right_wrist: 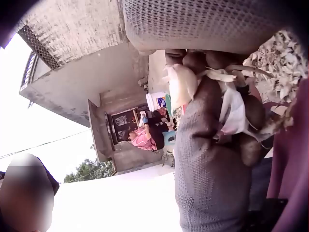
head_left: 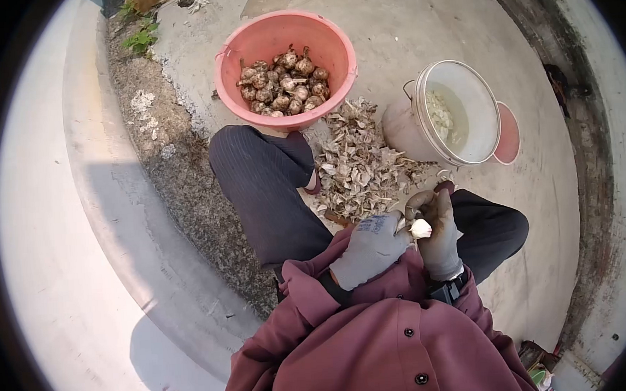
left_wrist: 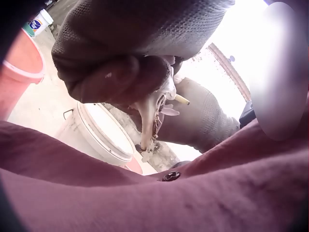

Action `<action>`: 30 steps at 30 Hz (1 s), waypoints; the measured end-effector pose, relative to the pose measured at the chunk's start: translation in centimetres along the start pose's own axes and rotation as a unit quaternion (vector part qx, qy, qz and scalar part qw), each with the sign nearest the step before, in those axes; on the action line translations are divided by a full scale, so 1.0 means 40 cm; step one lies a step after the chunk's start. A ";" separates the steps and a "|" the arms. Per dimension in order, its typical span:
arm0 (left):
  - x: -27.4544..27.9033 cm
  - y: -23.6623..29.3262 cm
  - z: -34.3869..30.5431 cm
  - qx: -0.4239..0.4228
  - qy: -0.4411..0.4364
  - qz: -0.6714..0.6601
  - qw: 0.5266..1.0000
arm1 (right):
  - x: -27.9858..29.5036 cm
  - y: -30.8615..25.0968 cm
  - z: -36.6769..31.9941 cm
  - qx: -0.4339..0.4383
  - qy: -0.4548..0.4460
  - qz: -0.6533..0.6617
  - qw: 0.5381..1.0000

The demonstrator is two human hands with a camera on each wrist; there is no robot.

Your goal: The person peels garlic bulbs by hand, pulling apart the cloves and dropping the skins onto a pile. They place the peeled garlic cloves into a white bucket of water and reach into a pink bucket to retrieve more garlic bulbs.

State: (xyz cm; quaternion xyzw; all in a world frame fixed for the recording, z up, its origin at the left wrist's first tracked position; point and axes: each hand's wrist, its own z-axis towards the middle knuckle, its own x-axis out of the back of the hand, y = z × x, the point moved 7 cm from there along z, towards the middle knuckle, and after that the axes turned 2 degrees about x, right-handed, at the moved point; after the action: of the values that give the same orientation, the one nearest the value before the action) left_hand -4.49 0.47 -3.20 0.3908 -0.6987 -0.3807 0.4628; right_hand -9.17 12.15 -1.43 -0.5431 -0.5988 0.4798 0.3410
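Both hands wear grey knit gloves with dark, soiled fingers, and they meet above the lap. Between them is a partly peeled garlic bulb, white and bright in the head view. My left hand grips it from the left, its papery stalk and loose skin hanging below the fingers in the left wrist view. My right hand has its fingers curled against the bulb from the other side. In the right wrist view, a pale clove and torn skin show among the fingers; the palms are hidden.
A pink basin holds several unpeeled garlic bulbs. Beside it lies a heap of garlic skins on concrete. To the right stands a white bucket with pale cloves in water. Another person sits in the background.
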 end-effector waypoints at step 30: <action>0.030 -0.002 0.029 -0.084 0.050 0.269 0.958 | 0.173 0.118 -0.051 -0.020 0.007 0.391 0.920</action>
State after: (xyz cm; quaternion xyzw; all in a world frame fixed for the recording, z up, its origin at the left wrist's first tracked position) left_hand -5.89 -0.44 -3.19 0.1669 -0.7192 -0.2795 0.6139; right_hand -6.97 19.08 -6.02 -0.7441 -0.3457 0.5591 0.1190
